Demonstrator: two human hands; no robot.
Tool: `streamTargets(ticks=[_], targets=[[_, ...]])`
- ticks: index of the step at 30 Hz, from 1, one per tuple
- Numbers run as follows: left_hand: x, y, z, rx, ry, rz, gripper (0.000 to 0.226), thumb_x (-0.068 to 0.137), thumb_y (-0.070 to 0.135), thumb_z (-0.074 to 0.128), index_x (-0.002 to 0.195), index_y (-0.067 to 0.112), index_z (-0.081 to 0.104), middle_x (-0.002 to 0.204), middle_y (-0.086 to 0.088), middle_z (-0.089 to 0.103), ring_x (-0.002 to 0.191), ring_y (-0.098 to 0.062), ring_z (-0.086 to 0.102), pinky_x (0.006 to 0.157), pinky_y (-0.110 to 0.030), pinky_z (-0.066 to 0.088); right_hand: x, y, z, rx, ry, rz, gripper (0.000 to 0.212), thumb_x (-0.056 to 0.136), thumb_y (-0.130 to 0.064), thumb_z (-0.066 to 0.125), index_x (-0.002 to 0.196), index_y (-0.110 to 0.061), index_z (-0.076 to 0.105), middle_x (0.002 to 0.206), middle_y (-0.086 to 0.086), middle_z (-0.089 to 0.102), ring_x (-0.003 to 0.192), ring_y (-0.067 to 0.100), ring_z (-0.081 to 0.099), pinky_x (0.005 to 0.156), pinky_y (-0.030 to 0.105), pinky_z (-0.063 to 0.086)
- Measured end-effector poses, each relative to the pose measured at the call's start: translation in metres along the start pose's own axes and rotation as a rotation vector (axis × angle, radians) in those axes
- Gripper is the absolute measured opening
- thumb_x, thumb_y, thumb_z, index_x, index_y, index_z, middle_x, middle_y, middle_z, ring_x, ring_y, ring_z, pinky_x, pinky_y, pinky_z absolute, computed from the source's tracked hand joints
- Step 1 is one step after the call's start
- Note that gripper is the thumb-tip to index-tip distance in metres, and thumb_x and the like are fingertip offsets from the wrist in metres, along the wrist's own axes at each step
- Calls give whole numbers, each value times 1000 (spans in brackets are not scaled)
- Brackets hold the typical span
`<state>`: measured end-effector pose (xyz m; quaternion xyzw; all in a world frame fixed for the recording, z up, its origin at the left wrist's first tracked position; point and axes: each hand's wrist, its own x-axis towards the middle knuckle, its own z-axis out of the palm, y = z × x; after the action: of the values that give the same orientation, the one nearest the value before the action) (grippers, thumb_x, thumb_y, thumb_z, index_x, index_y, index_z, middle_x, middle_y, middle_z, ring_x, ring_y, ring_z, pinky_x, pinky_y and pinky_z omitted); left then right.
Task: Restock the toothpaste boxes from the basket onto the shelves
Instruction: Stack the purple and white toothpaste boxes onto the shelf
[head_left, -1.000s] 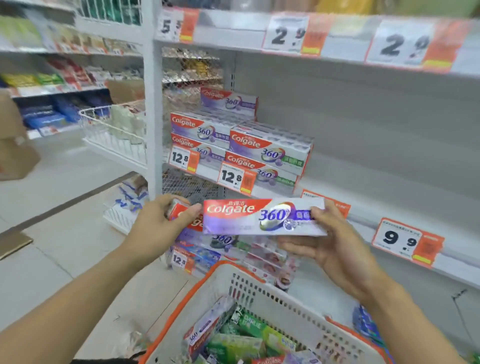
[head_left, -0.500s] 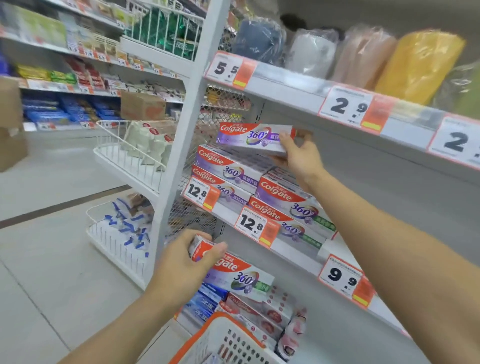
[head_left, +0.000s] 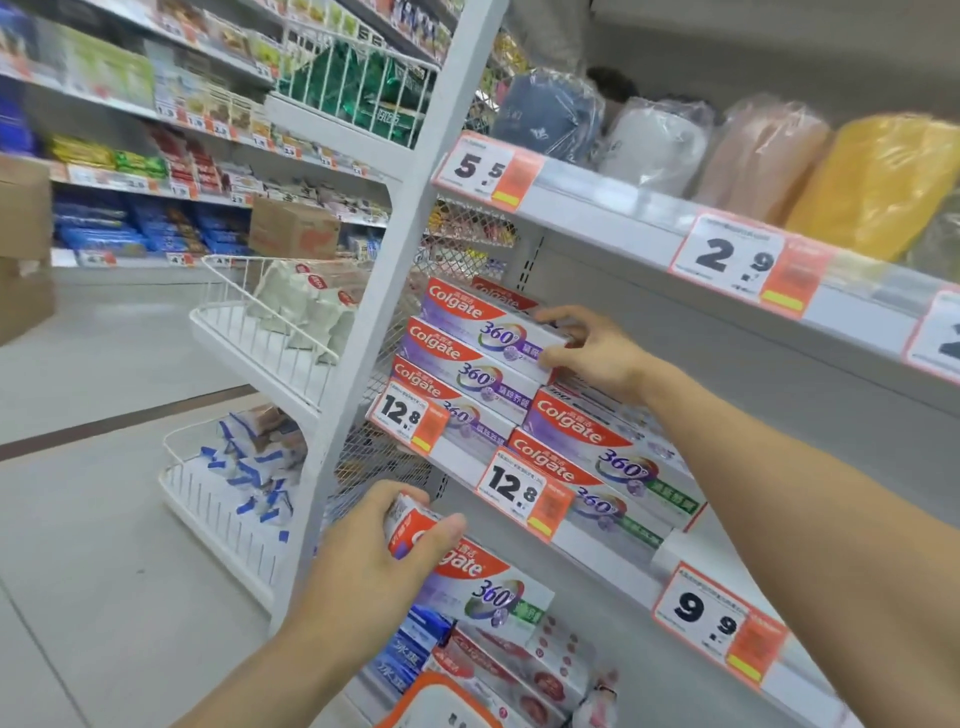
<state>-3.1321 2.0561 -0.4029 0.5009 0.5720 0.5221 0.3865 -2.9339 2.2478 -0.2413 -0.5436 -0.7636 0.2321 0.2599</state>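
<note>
1. Fingers of my right hand (head_left: 587, 349) are pinching the right end of a purple toothpaste box (head_left: 491, 325), which is sitting on top of the left-hand stack (head_left: 462, 384) at the far left of the middle shelf (head_left: 613, 558). The box is lying flat; whether I am letting go of it I cannot tell.
2. My left hand (head_left: 376, 553) is gripping the red end of a second toothpaste box (head_left: 480, 584), thumb and fingers curled round it, and I am holding it low, in front of the shelf below.
3. Just right of the stack, two boxes with green labels (head_left: 608, 467) are lying one on the other behind the 12.8 price tags (head_left: 522, 488).
4. Beyond them the middle shelf is standing bare, past the 9.9 tag (head_left: 719, 621).
5. Only the orange rim of the basket (head_left: 441, 699) is showing at the bottom edge; what is lying in it I cannot tell.
6. I am judging the restocking well short of finished: one box landing, one in hand, and plenty of shelf waiting.
</note>
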Motion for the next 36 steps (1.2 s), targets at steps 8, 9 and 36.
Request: streamTargets(ticks=[8,9,36], targets=[[-1,0,4,4,-29,14,49,70,65,64,108,35,55,91,7,72,76,5,70,64,-17,57,-7,1,-3,-92,-21,-40,55,89,-37,73,138,-42,49,136,-4,57,105,15,67,87,35,60],[-1,0,4,-10,-9,34,46,72,62,65,108,34,57,90,7,72,76,6,69,62,-13,54,-12,1,-1,-132,51,-74,58,88,-41,73,140,-38,48,137,-6,55,111,15,64,93,35,56],[4,60,67,-41,-36,198,20,94,21,66,113,26,61,113,8,64,111,-16,61,85,-24,46,-249,96,-70,405,367,-10,25,90,-5,64,114,-11,66,92,2,76,76,6,66,68,13,52]])
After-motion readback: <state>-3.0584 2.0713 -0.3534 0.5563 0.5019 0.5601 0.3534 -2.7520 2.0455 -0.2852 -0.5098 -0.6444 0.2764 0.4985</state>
